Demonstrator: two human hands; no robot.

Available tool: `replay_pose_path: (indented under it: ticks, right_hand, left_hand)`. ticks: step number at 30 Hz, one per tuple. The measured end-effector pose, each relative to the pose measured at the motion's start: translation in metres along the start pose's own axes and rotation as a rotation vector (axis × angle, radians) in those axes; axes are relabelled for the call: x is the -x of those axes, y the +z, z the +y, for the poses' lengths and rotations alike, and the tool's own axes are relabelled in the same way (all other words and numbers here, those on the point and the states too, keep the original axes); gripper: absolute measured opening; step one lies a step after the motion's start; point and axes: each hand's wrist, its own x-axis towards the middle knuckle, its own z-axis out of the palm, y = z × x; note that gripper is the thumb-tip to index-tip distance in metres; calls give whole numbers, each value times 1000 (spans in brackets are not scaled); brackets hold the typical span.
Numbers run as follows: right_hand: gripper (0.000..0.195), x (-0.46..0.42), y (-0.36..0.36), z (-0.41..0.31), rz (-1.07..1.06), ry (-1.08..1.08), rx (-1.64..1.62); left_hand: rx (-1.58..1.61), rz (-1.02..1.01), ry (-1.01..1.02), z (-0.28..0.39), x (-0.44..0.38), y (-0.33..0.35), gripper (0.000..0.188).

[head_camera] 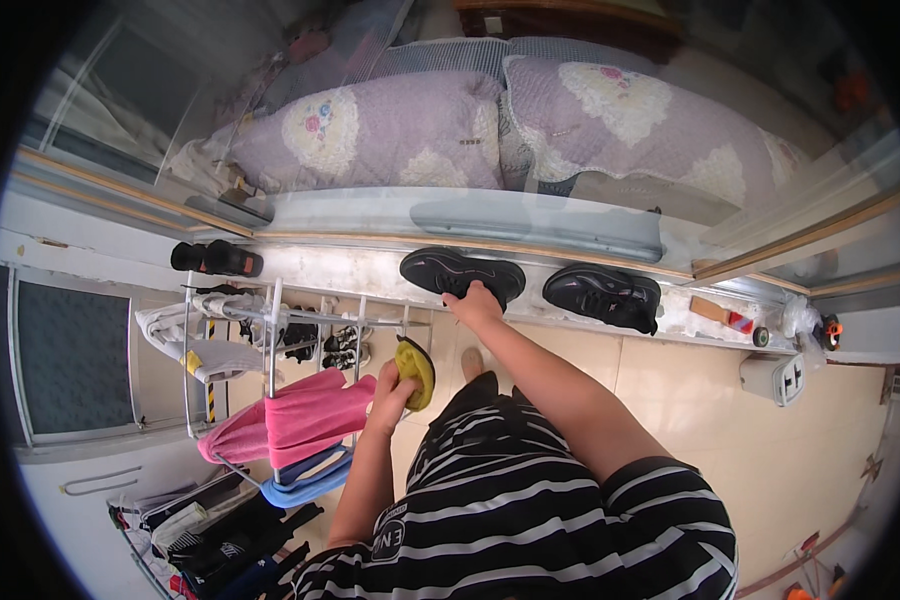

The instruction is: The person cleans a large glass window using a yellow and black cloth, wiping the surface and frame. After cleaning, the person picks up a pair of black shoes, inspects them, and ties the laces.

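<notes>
Before me, on the white window ledge [345, 264], lies a black sports shoe [442, 268]. My right hand [477, 306] reaches to it, thumb and fingers at its laced opening; how firmly it grips is hard to tell. Another black sports shoe [604, 296] rests on the ledge to the right. Lower and to the left, my left hand [391, 394] holds a yellow-green insole or cloth piece with a dark edge [416, 375], clear of the ledge. Its exact kind cannot be told.
A metal drying rack [272, 352] with a pink towel [319, 416] and a blue towel [307, 484] stands at my left. Dark footwear [232, 259] sits on the ledge's left end. A wooden-handled brush [709, 309], tape roll [760, 336] and white bin [772, 379] are at right.
</notes>
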Motion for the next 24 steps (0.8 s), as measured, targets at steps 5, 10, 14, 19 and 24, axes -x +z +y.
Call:
replay_pose_path:
  ticks: [5,10,14,19,24]
  right_hand:
    - [43,-64,33,37,17,-70,-491]
    - [19,-4,1,-4,-281,214,-1159]
    - [29,79,-52,-40,-480,177,-1428]
    - [38,142,-70,-68,-752,65,-1664]
    - [30,185,-81,-95,-973,-139,-1770]
  left_hand:
    - [381,-22,-209,24,0,-1,53]
    - [115,54,46,-3,-16,-24,32]
    - [180,-130,102,27,-21,-38,61]
    - [534,-529,244,46,-26,-51,92]
    - [474,-695,189,64,-20,-57,81]
